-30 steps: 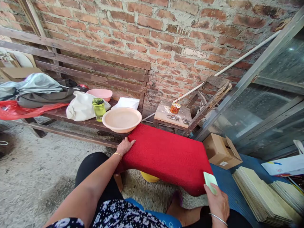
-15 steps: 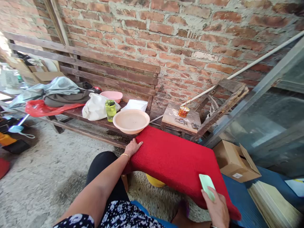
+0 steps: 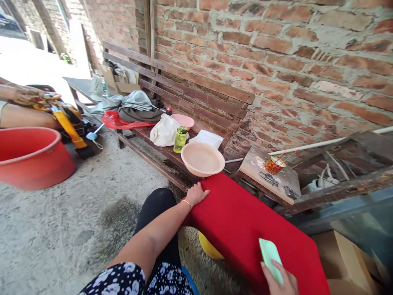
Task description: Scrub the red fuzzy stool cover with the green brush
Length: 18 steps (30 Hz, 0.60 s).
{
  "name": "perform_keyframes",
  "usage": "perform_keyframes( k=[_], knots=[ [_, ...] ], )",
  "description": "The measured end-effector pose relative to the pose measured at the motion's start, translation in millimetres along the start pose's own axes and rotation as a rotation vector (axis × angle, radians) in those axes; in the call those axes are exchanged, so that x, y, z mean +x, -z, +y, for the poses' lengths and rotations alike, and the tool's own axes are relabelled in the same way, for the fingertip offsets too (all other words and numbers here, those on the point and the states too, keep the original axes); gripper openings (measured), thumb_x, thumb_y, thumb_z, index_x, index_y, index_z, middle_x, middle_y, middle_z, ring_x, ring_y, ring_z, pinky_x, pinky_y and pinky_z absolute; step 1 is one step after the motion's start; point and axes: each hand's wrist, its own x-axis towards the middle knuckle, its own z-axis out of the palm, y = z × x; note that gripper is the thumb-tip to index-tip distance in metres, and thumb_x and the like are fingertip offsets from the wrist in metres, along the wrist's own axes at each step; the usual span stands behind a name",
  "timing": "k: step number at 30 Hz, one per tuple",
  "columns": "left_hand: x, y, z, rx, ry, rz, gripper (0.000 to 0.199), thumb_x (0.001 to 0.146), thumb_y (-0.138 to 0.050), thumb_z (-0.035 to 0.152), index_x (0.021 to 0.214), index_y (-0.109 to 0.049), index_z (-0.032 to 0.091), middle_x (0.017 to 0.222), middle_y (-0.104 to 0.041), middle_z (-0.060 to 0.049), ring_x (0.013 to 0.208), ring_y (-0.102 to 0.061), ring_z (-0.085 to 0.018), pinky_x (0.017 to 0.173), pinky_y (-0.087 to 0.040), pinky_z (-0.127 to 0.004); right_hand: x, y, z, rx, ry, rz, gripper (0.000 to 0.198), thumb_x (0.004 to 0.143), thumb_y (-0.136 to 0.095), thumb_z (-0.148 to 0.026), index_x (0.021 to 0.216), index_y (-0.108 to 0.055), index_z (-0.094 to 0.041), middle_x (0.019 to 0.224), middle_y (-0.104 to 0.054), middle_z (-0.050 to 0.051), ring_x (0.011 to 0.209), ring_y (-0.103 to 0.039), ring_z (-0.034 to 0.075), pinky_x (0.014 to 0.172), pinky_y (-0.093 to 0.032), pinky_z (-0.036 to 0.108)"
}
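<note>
Cloth, red, spreads across the lower right. The left hand rests on its left edge, grip unclear; the right hand holds a mint-green object. Steady left pressure should prevent slipping.

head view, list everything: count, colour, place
wall: 1, reddish, back
bench: 1, brown, along wall
cloth pile: 1, grey, on bench
plastic bag: 1, red, on bench
sack: 1, white, on bench
bowl: 1, pink, on bench
bottle: 1, green, on bench
packet: 1, white, on bench
basin: 1, peach, bench's near end
table: 1, red, centre
chair: 1, brown, right
cup: 1, multicoloured, on chair
padlocks: 2, grey, on chair
cardboard box: 1, brown, lower right
object: 1, yellow, under table
tub: 1, red, left
clutter: uncountable, mixed, upper left
co-worker's hand: 1, far left
slab: 1, mint, lower right
left hand: 1, on table's corner
right hand: 1, holding slab
</note>
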Motion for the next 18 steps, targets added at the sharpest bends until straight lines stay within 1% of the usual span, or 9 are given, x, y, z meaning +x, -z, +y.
perform_keyframes(
  k=[2, 5, 7, 9, 11, 13, 15, 17, 18],
  knots=[
    [-0.2, 1.2, 0.6, -0.017, -0.005, -0.008, 0.071, 0.088, -0.042, 0.068, 0.131, -0.046, 0.012, 0.124, -0.061, -0.024, 0.115, -0.061, -0.037, 0.095, -0.046, -0.042, 4.9, -22.7, -53.9, 0.098, 0.128, -0.109, 0.063, 0.069, -0.057, -0.077, 0.102, -0.071, -0.025, 0.097, -0.062, 0.009, 0.09, -0.065, 0.031, 0.079, -0.055, 0.044],
    [-1.8, 3.8, 1.2, -0.045, -0.012, -0.017, 0.072, 0.087, -0.042, 0.068, 0.132, -0.047, 0.012, 0.124, -0.06, -0.024, 0.116, -0.061, -0.037, 0.095, -0.046, -0.043, 4.6, -55.7, -130.5, 0.141, 0.42, -0.237, 0.05, 0.077, -0.056, -0.067, 0.099, -0.072, -0.025, 0.095, -0.06, 0.007, 0.089, -0.064, 0.027, 0.082, -0.053, 0.04],
    [-3.5, 5.8, 1.5, -0.065, -0.013, -0.017, 0.072, 0.087, -0.043, 0.067, 0.133, -0.046, 0.012, 0.125, -0.06, -0.025, 0.117, -0.06, -0.037, 0.095, -0.046, -0.044, 2.1, -74.7, -168.4, 0.124, 0.559, -0.281, 0.041, 0.08, -0.057, -0.06, 0.099, -0.072, -0.027, 0.094, -0.06, 0.006, 0.089, -0.063, 0.026, 0.084, -0.051, 0.04],
    [-5.3, 7.7, 1.5, -0.084, -0.013, -0.015, 0.072, 0.086, -0.045, 0.066, 0.134, -0.047, 0.012, 0.126, -0.059, -0.026, 0.117, -0.06, -0.038, 0.095, -0.046, -0.044, 1.4, -87.8, -190.1, 0.109, 0.604, -0.296, 0.039, 0.081, -0.057, -0.058, 0.099, -0.072, -0.027, 0.094, -0.06, 0.006, 0.088, -0.063, 0.025, 0.083, -0.051, 0.04],
    [-6.8, 9.6, 1.4, -0.105, -0.014, -0.016, 0.072, 0.086, -0.046, 0.066, 0.133, -0.047, 0.012, 0.125, -0.059, -0.026, 0.116, -0.06, -0.038, 0.095, -0.047, -0.045, 4.1, -91.8, -193.2, 0.095, 0.601, -0.302, 0.04, 0.08, -0.056, -0.058, 0.099, -0.072, -0.027, 0.092, -0.06, 0.006, 0.087, -0.063, 0.025, 0.082, -0.051, 0.039],
    [-7.8, 10.8, 1.1, -0.123, -0.016, -0.022, 0.072, 0.085, -0.047, 0.066, 0.133, -0.048, 0.012, 0.125, -0.059, -0.025, 0.116, -0.06, -0.038, 0.095, -0.047, -0.044, 10.7, -85.1, -178.0, 0.086, 0.551, -0.308, 0.044, 0.078, -0.055, -0.061, 0.098, -0.072, -0.025, 0.091, -0.06, 0.006, 0.085, -0.064, 0.026, 0.079, -0.053, 0.04],
    [-8.3, 10.9, 1.3, -0.12, -0.013, -0.03, 0.074, 0.086, -0.046, 0.066, 0.136, -0.046, 0.012, 0.127, -0.058, -0.024, 0.117, -0.059, -0.037, 0.096, -0.047, -0.044, 20.2, -68.9, -147.9, 0.07, 0.402, -0.307, 0.049, 0.074, -0.056, -0.065, 0.097, -0.073, -0.025, 0.092, -0.062, 0.007, 0.085, -0.066, 0.028, 0.078, -0.054, 0.042],
    [-8.2, 9.5, 1.9, -0.097, -0.005, -0.031, 0.076, 0.087, -0.045, 0.064, 0.141, -0.041, 0.011, 0.131, -0.057, -0.023, 0.119, -0.057, -0.037, 0.098, -0.046, -0.045, 31.1, -47.7, -111.3, 0.025, 0.18, -0.285, 0.054, 0.067, -0.06, -0.069, 0.097, -0.073, -0.026, 0.092, -0.063, 0.009, 0.086, -0.066, 0.032, 0.078, -0.054, 0.046],
    [-7.9, 8.3, 2.3, -0.086, -0.001, -0.027, 0.076, 0.087, -0.045, 0.063, 0.142, -0.04, 0.011, 0.131, -0.057, -0.022, 0.119, -0.057, -0.036, 0.098, -0.046, -0.045, 36.4, -37.2, -94.4, -0.002, 0.077, -0.259, 0.055, 0.063, -0.062, -0.07, 0.096, -0.073, -0.027, 0.09, -0.064, 0.01, 0.084, -0.066, 0.034, 0.078, -0.054, 0.05]
  ],
)
